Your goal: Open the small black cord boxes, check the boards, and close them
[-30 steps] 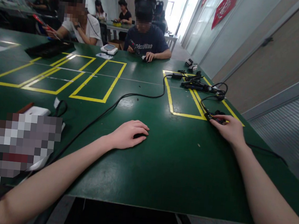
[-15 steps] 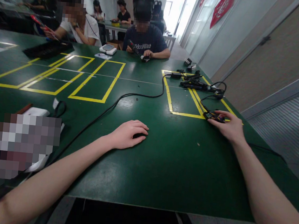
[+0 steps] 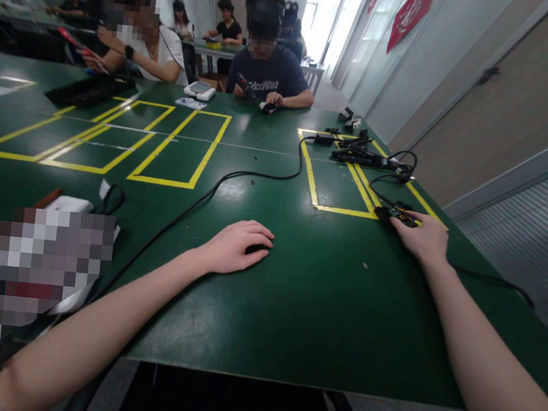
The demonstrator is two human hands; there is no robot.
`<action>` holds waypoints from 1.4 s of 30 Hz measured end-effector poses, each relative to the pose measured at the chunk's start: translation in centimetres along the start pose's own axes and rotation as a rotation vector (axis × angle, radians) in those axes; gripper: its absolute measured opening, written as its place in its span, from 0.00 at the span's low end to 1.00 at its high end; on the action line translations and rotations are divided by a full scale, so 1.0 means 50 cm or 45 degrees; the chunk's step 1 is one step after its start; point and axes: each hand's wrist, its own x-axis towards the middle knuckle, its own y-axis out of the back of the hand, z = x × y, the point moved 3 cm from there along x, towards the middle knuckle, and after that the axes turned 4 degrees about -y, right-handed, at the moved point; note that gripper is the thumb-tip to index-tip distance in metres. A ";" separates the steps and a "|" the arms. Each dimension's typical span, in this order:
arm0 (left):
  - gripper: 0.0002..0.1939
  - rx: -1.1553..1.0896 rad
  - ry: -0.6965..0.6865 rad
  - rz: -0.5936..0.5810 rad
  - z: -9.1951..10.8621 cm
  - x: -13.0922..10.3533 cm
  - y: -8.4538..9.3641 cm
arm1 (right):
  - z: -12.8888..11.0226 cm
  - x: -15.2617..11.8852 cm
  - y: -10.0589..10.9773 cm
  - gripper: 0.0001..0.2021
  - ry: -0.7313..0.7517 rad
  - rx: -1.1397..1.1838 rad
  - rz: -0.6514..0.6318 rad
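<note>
My left hand [image 3: 241, 246] rests on the green table [image 3: 293, 311], fingers slightly curled and thumb apart, holding nothing. At the right, my right hand [image 3: 421, 234] has its thumb and fingers around the near side of a small black device [image 3: 399, 212] with thin coloured wires. The device lies by the near corner of a yellow tape rectangle [image 3: 344, 210]. A black cable [image 3: 377, 183] curves beside it towards a bundle of black cables and parts [image 3: 356, 155] farther back.
A long black cable [image 3: 218, 181] crosses the table. White items, partly pixelated, lie near my left forearm [image 3: 70, 205]. Across the table sit two people, one holding a dark tool [image 3: 246, 88]. A black tray [image 3: 91, 89] and a white device [image 3: 199, 91] stand near them.
My right hand has shifted slightly to the right, and its fingers sit differently on the device, showing more of it. My left hand stays still. The person at the far left has moved an arm.
</note>
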 end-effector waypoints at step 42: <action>0.34 0.169 -0.039 -0.008 0.015 -0.005 0.013 | -0.332 -0.337 0.004 0.23 1.353 0.724 -0.555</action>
